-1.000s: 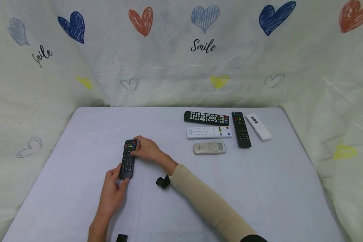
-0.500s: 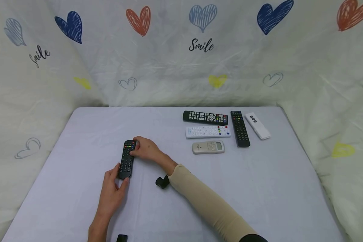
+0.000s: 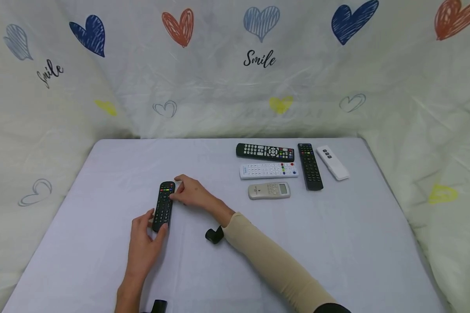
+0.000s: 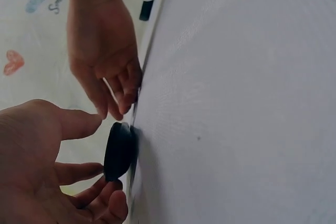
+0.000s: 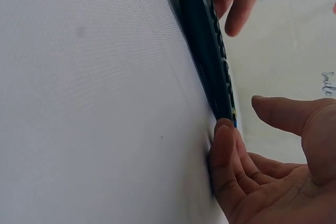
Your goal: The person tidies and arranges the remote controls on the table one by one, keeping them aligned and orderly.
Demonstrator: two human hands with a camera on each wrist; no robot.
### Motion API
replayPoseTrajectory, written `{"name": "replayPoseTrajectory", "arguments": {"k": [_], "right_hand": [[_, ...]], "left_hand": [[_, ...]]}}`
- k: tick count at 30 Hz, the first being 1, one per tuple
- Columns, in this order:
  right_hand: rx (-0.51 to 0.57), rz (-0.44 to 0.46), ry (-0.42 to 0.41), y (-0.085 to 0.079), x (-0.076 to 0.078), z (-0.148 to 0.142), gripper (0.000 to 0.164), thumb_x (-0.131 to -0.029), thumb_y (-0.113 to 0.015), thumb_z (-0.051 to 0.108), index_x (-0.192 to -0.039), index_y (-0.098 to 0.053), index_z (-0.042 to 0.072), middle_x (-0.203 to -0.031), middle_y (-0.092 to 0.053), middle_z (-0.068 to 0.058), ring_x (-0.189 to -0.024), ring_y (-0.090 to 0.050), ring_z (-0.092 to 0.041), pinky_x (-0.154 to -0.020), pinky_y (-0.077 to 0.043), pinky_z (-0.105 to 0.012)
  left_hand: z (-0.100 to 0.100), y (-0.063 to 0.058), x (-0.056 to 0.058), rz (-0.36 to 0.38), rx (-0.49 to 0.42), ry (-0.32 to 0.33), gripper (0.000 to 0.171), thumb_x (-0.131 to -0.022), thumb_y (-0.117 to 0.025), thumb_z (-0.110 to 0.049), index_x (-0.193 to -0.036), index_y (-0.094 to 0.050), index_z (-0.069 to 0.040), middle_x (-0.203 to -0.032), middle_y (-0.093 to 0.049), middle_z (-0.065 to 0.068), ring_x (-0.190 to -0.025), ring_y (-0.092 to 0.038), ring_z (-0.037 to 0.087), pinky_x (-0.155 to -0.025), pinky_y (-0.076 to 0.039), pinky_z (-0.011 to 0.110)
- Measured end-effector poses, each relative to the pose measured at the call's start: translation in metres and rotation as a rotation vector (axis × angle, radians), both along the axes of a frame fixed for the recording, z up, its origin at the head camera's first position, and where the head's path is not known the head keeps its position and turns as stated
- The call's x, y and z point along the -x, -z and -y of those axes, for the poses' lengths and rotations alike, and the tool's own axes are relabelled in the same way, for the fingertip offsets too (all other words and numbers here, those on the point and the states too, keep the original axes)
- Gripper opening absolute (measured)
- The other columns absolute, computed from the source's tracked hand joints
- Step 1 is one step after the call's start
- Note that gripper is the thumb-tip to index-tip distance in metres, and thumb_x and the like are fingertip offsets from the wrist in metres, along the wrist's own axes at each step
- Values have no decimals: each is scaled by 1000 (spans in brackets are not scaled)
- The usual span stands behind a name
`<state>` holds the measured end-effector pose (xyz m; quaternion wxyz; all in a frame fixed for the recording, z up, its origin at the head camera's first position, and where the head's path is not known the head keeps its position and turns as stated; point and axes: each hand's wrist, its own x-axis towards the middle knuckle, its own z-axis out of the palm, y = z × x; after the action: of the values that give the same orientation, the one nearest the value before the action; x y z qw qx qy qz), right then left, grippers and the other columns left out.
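Note:
A black remote control (image 3: 163, 206) with rows of buttons lies face up on the left half of the table, its long side running away from the person. My left hand (image 3: 144, 248) is around its near end, fingers at the left edge and thumb spread apart from it in the left wrist view, where the remote's dark end (image 4: 119, 153) shows. By the far right edge is my right hand (image 3: 193, 192). In the right wrist view its thumb (image 5: 281, 113) stands away from the remote, while the fingertips (image 5: 224, 129) are right at the far end.
Several other remotes lie at the back right: a black one (image 3: 265, 152), a white one (image 3: 268, 171), a beige one with a small display (image 3: 269, 191), an upright black one (image 3: 310, 167) and a slim white one (image 3: 333, 163). Heart-printed cloth (image 3: 215, 78) hangs behind the table.
Both hands have loosened around the black remote: the right hand has shifted slightly right, and the left fingers and thumb have spread a little. The remote lies almost as before.

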<state>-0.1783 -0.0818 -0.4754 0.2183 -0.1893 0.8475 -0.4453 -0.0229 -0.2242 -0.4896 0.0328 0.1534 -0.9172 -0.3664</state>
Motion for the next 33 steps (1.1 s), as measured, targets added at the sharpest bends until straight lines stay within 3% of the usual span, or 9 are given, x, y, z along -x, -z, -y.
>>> {"name": "replayPoseTrajectory", "arguments": {"k": [6,11,20,28,33], "right_hand": [[32,15,5,-3,1,-11,57,-99,-72,20,-150,-50,6,-98,-72,-6,-67,-60,-8,-61,-45,-18],[61,10,27,-5,3,-23,54,-100,-71,20,-148,-52,6,-101,-72,-9,-69,-61,-7,-61,-45,-18],[151,15,38,-13,0,-47,49,-102,-67,23,-145,-55,4,-108,-71,-13,-75,-65,-11,-60,-48,-20],[160,-7,117,-18,2,-64,45,-104,-64,28,-143,-58,7,-108,-71,-10,-80,-70,-16,-62,-50,-23],[149,-50,139,-22,1,-73,44,-104,-64,29,-142,-59,8,-109,-71,-9,-82,-67,-14,-66,-49,-23]], "left_hand": [[-10,-1,9,-118,42,-73,56,-99,-69,-21,-150,-51,-5,-140,-47,22,-125,-48,36,-98,-44,52],[-18,-4,16,-216,44,-109,47,-98,-70,-16,-143,-58,-5,-136,-51,21,-125,-47,36,-97,-43,52],[-33,-6,29,-234,17,-35,38,-100,-67,-14,-137,-63,-7,-131,-57,17,-119,-53,31,-97,-46,49],[-45,-4,40,-251,-23,50,35,-99,-66,-8,-134,-65,-5,-128,-59,15,-116,-55,31,-99,-47,49],[-49,-6,45,-270,-31,64,33,-99,-66,-7,-132,-66,-4,-126,-60,13,-114,-57,31,-96,-47,46]]}}
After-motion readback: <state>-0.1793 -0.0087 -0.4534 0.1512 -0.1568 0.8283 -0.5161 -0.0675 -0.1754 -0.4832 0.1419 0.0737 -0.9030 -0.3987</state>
